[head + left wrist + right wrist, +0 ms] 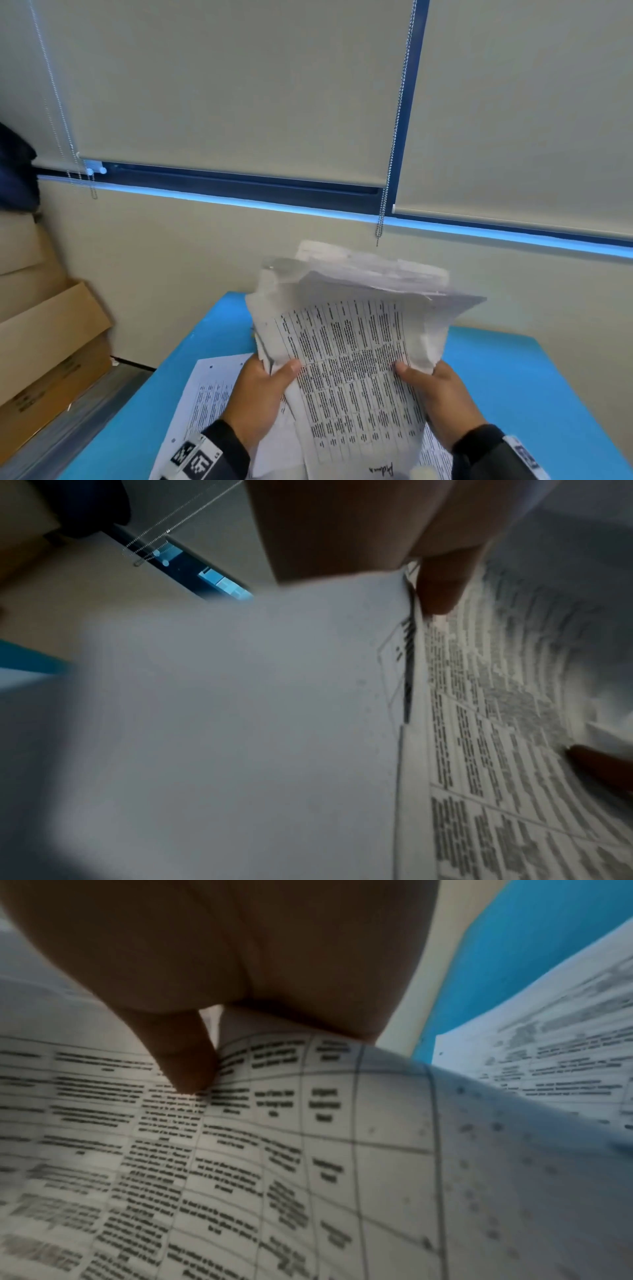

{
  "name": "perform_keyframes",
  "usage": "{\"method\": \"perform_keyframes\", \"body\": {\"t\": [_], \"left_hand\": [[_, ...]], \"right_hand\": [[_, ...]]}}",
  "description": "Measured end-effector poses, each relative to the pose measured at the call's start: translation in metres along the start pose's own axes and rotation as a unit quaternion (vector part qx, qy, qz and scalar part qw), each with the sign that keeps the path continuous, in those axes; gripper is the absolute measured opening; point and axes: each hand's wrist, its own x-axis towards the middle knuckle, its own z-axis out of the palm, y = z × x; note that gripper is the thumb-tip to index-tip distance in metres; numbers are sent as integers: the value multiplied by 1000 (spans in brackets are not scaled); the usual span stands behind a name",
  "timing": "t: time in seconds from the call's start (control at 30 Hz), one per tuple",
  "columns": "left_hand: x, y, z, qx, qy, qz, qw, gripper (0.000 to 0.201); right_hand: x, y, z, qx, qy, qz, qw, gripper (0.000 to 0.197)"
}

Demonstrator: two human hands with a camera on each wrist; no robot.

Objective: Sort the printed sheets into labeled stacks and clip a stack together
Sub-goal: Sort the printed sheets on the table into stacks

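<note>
A thick bundle of printed sheets is held upright above the blue table, its top edges curling away from me. My left hand grips the bundle's left edge, thumb on the front page. My right hand grips the right edge the same way. The front page carries a dense printed table. In the left wrist view my thumb presses the printed page; in the right wrist view my thumb lies on the table's text. The fingers behind the bundle are hidden.
More printed sheets lie flat on the table at the left and under the bundle at the right. Cardboard boxes are stacked on the floor at the left. A wall with lowered blinds stands close behind the table.
</note>
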Motion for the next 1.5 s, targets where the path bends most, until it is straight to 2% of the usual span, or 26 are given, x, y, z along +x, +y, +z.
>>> {"method": "perform_keyframes", "body": {"t": [0.07, 0.13, 0.23, 0.3, 0.33, 0.4, 0.47, 0.5, 0.53, 0.6, 0.67, 0.73, 0.83, 0.9, 0.97, 1.03, 1.1, 1.13, 1.17, 1.23, 1.27, 1.3, 1.37, 1.4, 1.47, 1.5], "left_hand": [[-2, -3, 4, -23, -1, -15, 1000, 23], [-1, -1, 5, -27, -9, -2, 1000, 28], [1, 0, 5, -7, -17, 16, 1000, 35], [3, -4, 6, 4, 4, 12, 1000, 36], [3, -7, 6, 8, 20, 12, 1000, 33], [3, -11, 9, 28, 48, 25, 998, 32], [3, -4, 12, 29, 62, 49, 996, 29], [4, 3, 14, 17, 62, 67, 996, 29], [5, 11, 15, 2, 59, 83, 995, 31], [8, 24, 18, -30, 49, 105, 993, 36], [8, 26, 20, -48, 33, 102, 993, 39], [6, 22, 21, -48, 36, 76, 995, 33], [8, 17, 20, -27, 47, 66, 996, 25], [15, 15, 16, -12, 41, 81, 996, 24], [21, 11, 8, 15, 33, 86, 996, 30], [27, 0, -4, 38, 85, 83, 992, 45], [27, -11, -15, 31, 147, 34, 988, 73], [25, -16, -18, -6, 146, -1, 989, 90], [22, -22, -18, -61, 124, -39, 990, 104], [15, -32, -8, -169, 27, -107, 979, 119], [11, -34, -1, -216, -18, -136, 967, 119], [7, -36, 5, -250, -43, -157, 954, 110], [1, -34, 10, -308, -48, -169, 935, 78], [2, -29, 12, -325, -54, -157, 931, 73], [6, -20, 8, -311, -47, -112, 943, 75], [8, -17, 5, -293, -36, -89, 951, 68]], "right_hand": [[-3, 5, 2, -44, 24, -14, 999, 13], [-5, 1, 5, -80, 39, -45, 995, 12], [-6, -11, 5, -27, 23, -95, 995, 16], [-5, -13, 2, 35, 9, -106, 994, 27], [-5, -12, 2, 43, 18, -107, 993, 25], [-3, -7, 2, -36, 57, -120, 990, 12], [0, -4, 2, -115, 68, -136, 982, 51], [2, -5, 1, -113, 73, -150, 979, 66], [2, -8, 1, -69, 74, -166, 981, 67], [0, -17, 1, 71, 31, -189, 979, 45], [-3, -24, 3, 119, -4, -189, 975, 47], [-1, -18, 5, 68, 4, -184, 980, 45], [5, -7, 8, -81, 90, -171, 978, 13], [6, -8, 9, -85, 121, -174, 974, 4], [6, -14, 9, -57, 152, -193, 968, 4], [8, -18, 5, 3, 181, -193, 964, 5], [13, -16, 0, 99, 200, -135, 965, 12], [14, -16, -2, 148, 196, -105, 964, 18], [15, -17, -3, 205, 183, -90, 957, 22], [17, -19, 0, 344, 149, -83, 923, 26], [17, -18, 4, 390, 132, -78, 908, 31], [16, -17, 9, 413, 116, -70, 901, 35], [14, -8, 16, 430, 96, -59, 896, 43], [14, -3, 17, 435, 91, -54, 894, 47], [10, 1, 17, 437, 80, -51, 894, 52], [9, 4, 12, 437, 72, -51, 895, 51]]}}
